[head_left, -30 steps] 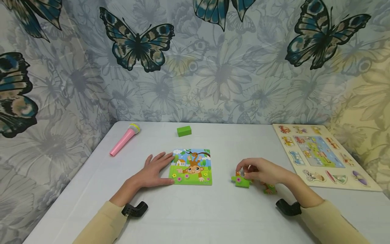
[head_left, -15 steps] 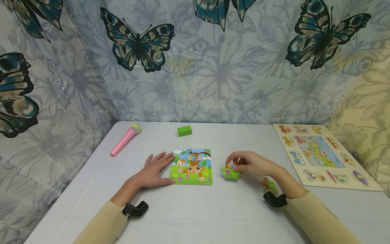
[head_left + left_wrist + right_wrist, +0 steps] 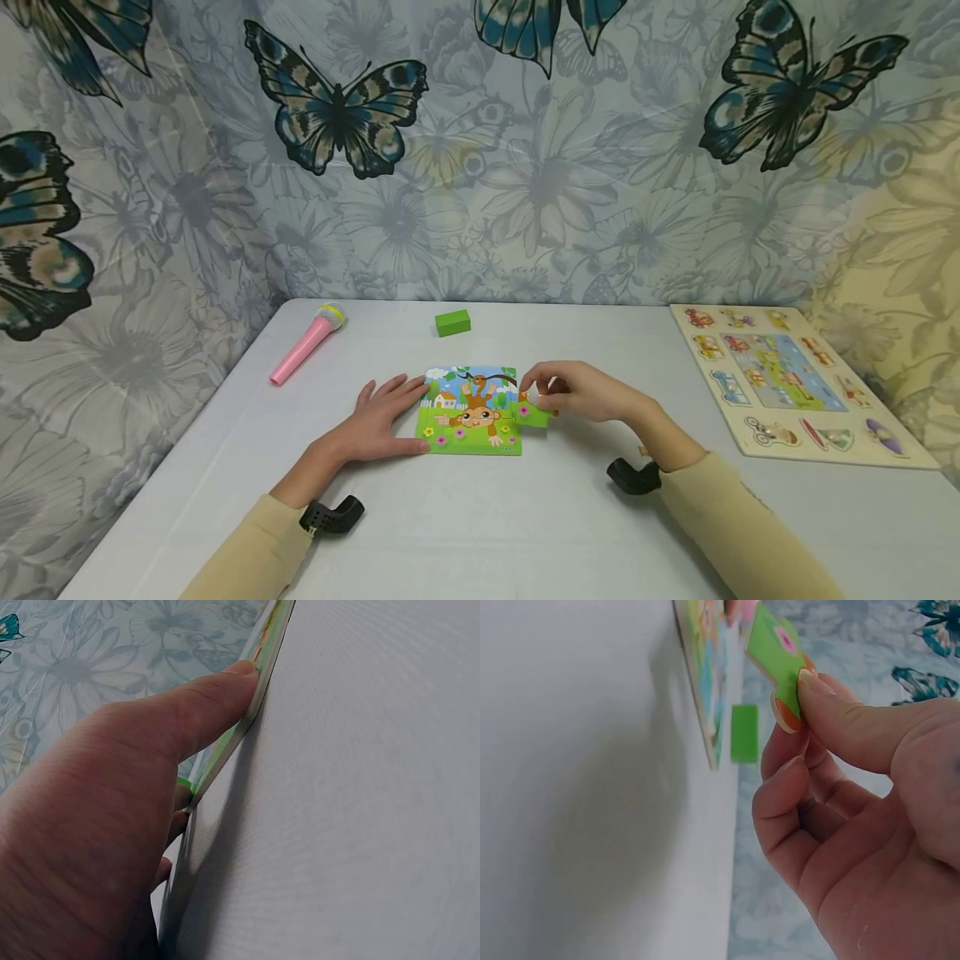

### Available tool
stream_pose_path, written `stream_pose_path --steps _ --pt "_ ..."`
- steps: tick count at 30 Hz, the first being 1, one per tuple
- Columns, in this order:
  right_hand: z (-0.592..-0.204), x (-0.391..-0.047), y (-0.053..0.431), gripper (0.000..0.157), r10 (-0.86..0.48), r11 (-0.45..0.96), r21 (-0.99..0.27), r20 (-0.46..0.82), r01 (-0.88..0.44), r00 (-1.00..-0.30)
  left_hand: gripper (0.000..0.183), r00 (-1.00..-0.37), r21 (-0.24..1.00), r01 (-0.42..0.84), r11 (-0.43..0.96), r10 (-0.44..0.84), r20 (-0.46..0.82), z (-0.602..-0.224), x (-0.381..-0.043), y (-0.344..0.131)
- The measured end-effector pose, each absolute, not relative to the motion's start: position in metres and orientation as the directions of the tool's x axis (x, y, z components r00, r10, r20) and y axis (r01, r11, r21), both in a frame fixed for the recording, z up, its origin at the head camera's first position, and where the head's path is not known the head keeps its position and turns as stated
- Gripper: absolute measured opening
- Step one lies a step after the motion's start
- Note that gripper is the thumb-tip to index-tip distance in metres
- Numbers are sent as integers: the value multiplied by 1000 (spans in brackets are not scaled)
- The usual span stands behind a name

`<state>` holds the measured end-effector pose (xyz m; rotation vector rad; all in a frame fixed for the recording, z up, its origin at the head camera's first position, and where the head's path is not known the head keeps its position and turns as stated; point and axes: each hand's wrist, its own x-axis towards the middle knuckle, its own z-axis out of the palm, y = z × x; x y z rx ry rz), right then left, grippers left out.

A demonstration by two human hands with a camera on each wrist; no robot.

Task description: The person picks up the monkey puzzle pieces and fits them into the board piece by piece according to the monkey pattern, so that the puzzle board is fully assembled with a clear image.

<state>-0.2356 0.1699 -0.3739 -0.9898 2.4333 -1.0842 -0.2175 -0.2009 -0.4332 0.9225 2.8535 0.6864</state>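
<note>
A square puzzle board [image 3: 472,433] with a picture of a monkey hanging from a branch lies mid-table. My left hand [image 3: 381,423] rests at its left side with fingers spread, thumb and fingertips touching the edge; the left wrist view shows the thumb [image 3: 217,697] on the rim. Between thumb and fingers my right hand [image 3: 585,392] pinches a green puzzle piece [image 3: 531,414] with a pink flower, raised off the table and overlapping the board's right edge in the head view. In the right wrist view the piece [image 3: 769,649] also shows an orange part.
A green block [image 3: 453,323] stands behind the board. The pink toy microphone [image 3: 307,343] lies at the back left. A large cream picture board [image 3: 720,383] lies at the right. Another puzzle piece [image 3: 643,450] is mostly hidden under the right forearm.
My right hand has carried the flower piece leftward from beside the other loose piece to the monkey board's right edge. The left hand has stayed in place.
</note>
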Motion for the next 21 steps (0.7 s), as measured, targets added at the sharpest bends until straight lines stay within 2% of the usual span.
stream_pose_path --steps 21 --pt "-384 -245 96 17 -759 460 -712 -6 -530 -651 92 -815 428 549 718 574 83 -433 -218 -202"
